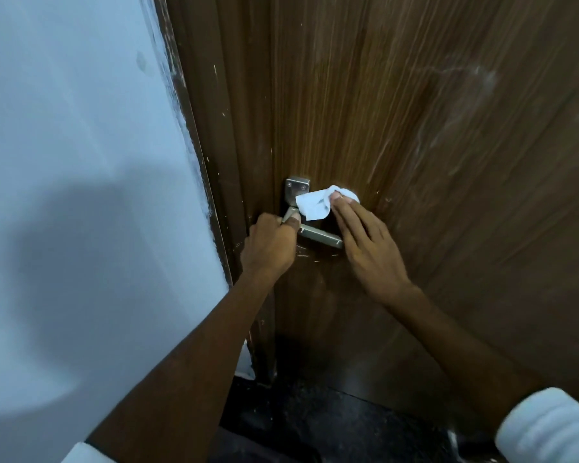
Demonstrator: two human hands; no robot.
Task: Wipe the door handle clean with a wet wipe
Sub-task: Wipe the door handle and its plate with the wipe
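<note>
A silver lever door handle (321,236) with a square mounting plate (296,190) sits on a brown wooden door (415,128). My left hand (269,248) grips the lever near its pivot, thumb on top. My right hand (365,242) holds a white wet wipe (315,203) in its fingertips, pressed against the door just right of the plate and above the lever. The lever's free end pokes out under my right palm. The wipe covers part of the plate's lower right corner.
The dark door frame (221,162) runs along the left of the door, with a pale blue wall (81,162) beyond it. A dark floor (331,426) lies below. White sleeves show at both lower corners.
</note>
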